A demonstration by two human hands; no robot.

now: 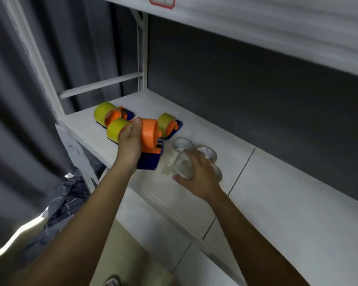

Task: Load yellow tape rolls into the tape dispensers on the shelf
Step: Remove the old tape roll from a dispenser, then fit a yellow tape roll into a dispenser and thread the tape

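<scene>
**Left hand on an empty dispenser, right hand on a clear roll**

Head view: a white shelf (pixel 277 182) carries 4 orange-and-blue tape dispensers toward its left end. 3 of them hold yellow tape rolls: one at the back-left corner (pixel 102 113), one just in front of it (pixel 116 129), and one further right (pixel 166 121). The fourth dispenser (pixel 151 141), with a bare orange hub and no yellow roll on it, sits near the front edge, tilted. The left hand (pixel 130 139) grips it from the left side, fingers curled around the orange drum.

Just right of that dispenser, near the front edge, lies a cluster of clear, whitish rolls (pixel 207 154), one lying flat behind (pixel 182 143). The right hand (pixel 201 174) rests on the nearest clear roll (pixel 183 166), fingers curled over it and thumb at its front rim.

The picture is blurred, so finer detail of the rolls cannot be told.
</scene>
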